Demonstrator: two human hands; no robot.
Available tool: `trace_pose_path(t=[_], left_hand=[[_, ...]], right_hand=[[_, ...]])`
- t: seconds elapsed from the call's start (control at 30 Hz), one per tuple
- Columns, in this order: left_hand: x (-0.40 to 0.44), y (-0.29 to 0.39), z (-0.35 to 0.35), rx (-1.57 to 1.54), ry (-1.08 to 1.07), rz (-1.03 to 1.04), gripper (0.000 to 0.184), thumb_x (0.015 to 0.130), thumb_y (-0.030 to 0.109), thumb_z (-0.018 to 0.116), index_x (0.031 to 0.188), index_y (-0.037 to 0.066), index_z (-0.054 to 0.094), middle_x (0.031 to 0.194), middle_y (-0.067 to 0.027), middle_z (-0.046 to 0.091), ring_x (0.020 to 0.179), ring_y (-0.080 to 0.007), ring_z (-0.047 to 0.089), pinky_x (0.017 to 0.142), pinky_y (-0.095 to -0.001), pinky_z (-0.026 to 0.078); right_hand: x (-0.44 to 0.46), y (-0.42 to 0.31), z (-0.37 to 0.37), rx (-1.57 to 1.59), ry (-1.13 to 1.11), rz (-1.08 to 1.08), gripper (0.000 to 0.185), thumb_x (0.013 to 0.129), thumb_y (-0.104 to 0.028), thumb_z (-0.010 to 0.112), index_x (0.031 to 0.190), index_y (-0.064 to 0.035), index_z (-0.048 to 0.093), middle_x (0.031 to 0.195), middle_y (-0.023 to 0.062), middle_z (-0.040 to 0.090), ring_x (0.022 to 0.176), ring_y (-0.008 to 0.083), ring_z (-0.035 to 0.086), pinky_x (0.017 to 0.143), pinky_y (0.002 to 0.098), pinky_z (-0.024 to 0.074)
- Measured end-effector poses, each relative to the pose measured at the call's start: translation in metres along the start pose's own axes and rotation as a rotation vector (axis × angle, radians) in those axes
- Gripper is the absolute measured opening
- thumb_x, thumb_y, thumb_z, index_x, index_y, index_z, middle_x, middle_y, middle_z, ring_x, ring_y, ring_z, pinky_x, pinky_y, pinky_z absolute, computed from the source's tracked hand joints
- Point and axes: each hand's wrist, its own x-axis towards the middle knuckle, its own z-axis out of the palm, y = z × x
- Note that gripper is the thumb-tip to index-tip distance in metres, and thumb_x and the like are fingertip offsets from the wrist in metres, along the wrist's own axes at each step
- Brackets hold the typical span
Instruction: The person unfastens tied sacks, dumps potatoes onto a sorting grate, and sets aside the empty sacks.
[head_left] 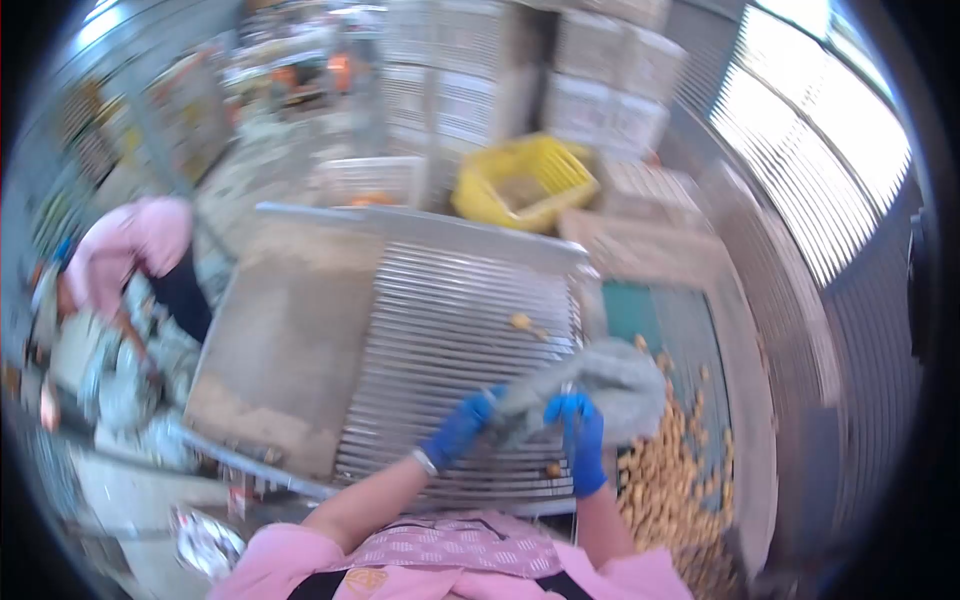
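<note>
A grey-green mesh sack [610, 385] hangs limp between my hands, over the right side of the metal roller table [440, 340]. My left hand [462, 430], in a blue glove, is closed on the sack's left end. Also gloved in blue, my right hand [578, 440] pinches the sack's near edge. On the rollers lie a yellowish piece [520, 321] and a small brown piece [553, 469]. Many small tan lumps [670, 455], too blurred to name, cover the green belt [635, 312] at the right, and part of the sack overhangs them.
A flat metal plate [285, 340] adjoins the rollers on the left. Behind stand a yellow basket [525, 185], a white crate [372, 182] and stacked white boxes [440, 70]. At the far left, a person in pink [135, 250] bends over pale green bags [125, 385].
</note>
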Motion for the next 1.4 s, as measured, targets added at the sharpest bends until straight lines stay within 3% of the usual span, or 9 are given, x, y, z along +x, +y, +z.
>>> trace_pose_path(t=[0.17,0.33,0.47,0.6,0.73,1.0,1.1,1.23,1.4], left_hand=[[-0.051,-0.038,0.046,0.141,0.005,0.261,0.024,0.105,0.028,0.045,0.108,0.009,0.06,0.085,-0.0006,0.06,0.075,-0.0118,0.055,0.066,-0.0308,0.048],[-0.039,-0.029,0.037,-0.056,-0.178,-0.188,0.027,0.105,0.029,0.05,0.119,0.009,0.06,0.108,0.0,0.059,0.1,-0.0082,0.051,0.089,-0.0255,0.046],[-0.053,-0.017,0.06,0.06,-0.135,0.343,0.021,0.104,0.024,0.052,0.117,0.009,0.058,0.11,-0.0005,0.056,0.101,-0.01,0.05,0.091,-0.0284,0.047],[-0.009,-0.095,0.084,0.154,-0.148,0.305,0.021,0.101,0.019,0.055,0.118,0.007,0.055,0.109,-0.0016,0.056,0.1,-0.0118,0.051,0.09,-0.0301,0.048],[-0.012,-0.04,0.13,0.277,-0.176,0.371,0.019,0.1,0.017,0.055,0.116,0.007,0.055,0.105,-0.0023,0.056,0.098,-0.0127,0.052,0.087,-0.0306,0.048],[0.095,-0.042,0.082,0.627,0.119,0.551,0.017,0.101,0.021,0.053,0.102,0.006,0.061,0.087,-0.0063,0.061,0.083,-0.0159,0.056,0.076,-0.0356,0.049],[0.095,-0.032,0.08,0.738,0.115,0.597,0.017,0.098,0.02,0.056,0.105,0.004,0.06,0.093,-0.0116,0.063,0.086,-0.0242,0.06,0.077,-0.0392,0.05],[0.068,-0.029,0.106,1.062,-0.096,0.648,0.032,0.096,0.026,0.056,0.114,-0.001,0.054,0.111,-0.0197,0.06,0.099,-0.0378,0.059,0.079,-0.0443,0.051],[0.084,-0.062,0.124,0.647,-0.195,0.287,0.036,0.1,0.039,0.052,0.102,0.004,0.061,0.091,-0.0137,0.062,0.087,-0.0236,0.061,0.074,-0.0387,0.05]], right_hand=[[-0.011,0.037,0.038,-0.665,-0.193,-0.603,0.026,0.092,-0.028,0.066,0.092,-0.0015,0.067,0.109,0.0141,0.071,0.113,0.0349,0.061,0.1,0.0457,0.0443],[-0.028,0.048,0.028,-0.502,-0.12,-0.482,0.036,0.092,-0.035,0.065,0.083,-0.0008,0.066,0.119,0.0152,0.068,0.122,0.0367,0.055,0.105,0.0454,0.0396],[-0.03,0.034,0.038,-0.483,-0.221,-0.482,0.038,0.092,-0.037,0.065,0.08,-0.0005,0.068,0.119,0.015,0.068,0.121,0.0361,0.056,0.105,0.0453,0.0396],[-0.015,0.031,0.024,-0.423,-0.152,-0.488,0.028,0.092,-0.027,0.067,0.094,0.0016,0.071,0.114,0.0146,0.07,0.113,0.0303,0.061,0.101,0.0419,0.0437],[-0.002,-0.004,-0.006,-0.164,-0.102,-0.172,0.026,0.096,-0.017,0.061,0.111,0.0029,0.069,0.108,0.0124,0.072,0.09,0.0146,0.065,0.085,0.0292,0.0502],[-0.043,0.014,-0.098,0.401,0.445,0.309,0.032,0.103,-0.034,0.05,0.118,-0.0074,0.06,0.092,0.0052,0.067,0.088,0.0191,0.062,0.086,0.0374,0.0489],[-0.063,0.074,-0.102,0.27,0.309,0.582,0.031,0.102,-0.033,0.051,0.119,-0.0069,0.058,0.094,0.0056,0.066,0.087,0.0184,0.062,0.085,0.0357,0.0492],[-0.047,0.101,-0.059,0.083,0.18,0.499,0.031,0.101,-0.031,0.053,0.12,-0.0062,0.056,0.096,0.0061,0.065,0.087,0.0174,0.062,0.084,0.0335,0.0496],[0.036,0.072,-0.04,0.0,0.151,0.391,0.032,0.099,-0.029,0.056,0.121,-0.0054,0.054,0.099,0.0068,0.064,0.086,0.0161,0.062,0.083,0.0307,0.0501]])
